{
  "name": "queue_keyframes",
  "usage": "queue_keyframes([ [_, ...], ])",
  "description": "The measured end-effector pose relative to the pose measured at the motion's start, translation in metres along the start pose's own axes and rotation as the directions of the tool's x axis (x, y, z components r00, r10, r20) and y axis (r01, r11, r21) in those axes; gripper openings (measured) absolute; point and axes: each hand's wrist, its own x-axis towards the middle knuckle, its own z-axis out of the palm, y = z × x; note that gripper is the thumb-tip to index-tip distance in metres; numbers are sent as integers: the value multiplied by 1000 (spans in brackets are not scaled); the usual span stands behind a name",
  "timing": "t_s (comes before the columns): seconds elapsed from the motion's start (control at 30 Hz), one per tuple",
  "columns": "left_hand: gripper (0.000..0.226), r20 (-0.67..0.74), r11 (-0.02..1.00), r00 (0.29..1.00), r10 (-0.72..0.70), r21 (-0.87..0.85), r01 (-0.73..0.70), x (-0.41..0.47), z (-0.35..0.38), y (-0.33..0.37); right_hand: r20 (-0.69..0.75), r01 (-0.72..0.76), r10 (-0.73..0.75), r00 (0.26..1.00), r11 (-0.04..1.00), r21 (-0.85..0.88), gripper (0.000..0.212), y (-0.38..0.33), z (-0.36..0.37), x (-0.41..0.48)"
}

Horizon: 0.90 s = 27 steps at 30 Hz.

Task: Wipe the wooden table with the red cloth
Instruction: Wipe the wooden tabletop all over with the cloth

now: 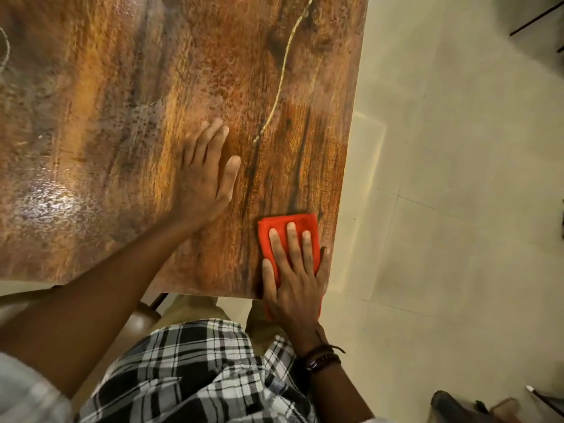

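The right hand (294, 288) presses straight fingers (293, 239) flat on the red cloth (276, 227) at the wooden table (122, 117)'s near corner — the left hand (203, 175) rests flat, fingers relaxed, farther in.

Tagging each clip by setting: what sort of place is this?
Likely a room in a home, perhaps a dining area: a wooden table, a pale tiled floor, and what looks like a chair seat at the table's near edge.

Warm, dim indoor light, white glare patch on the table (52, 206) at left, its far end smeared by motion blur, pale floor (457, 209) evenly lit, wide-angle bending at edges
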Motion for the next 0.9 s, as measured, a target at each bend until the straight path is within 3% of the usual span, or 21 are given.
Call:
queue_keyframes([
  [0.17,55,23,993,997,77,87,-79,108,10,-7,10,-170,170,985,982,82,60,13,-11,73],
  [0.5,54,96,956,990,99,268,-122,151,31,-17,-96,-106,111,989,992,63,59,44,-29,296],
  [0.67,54,111,952,989,94,282,-122,152,31,-18,-53,-124,130,990,986,113,56,44,-47,394],
  [0.9,53,119,954,987,105,270,-134,150,28,-19,-80,-53,52,995,999,-9,60,36,-40,386],
])
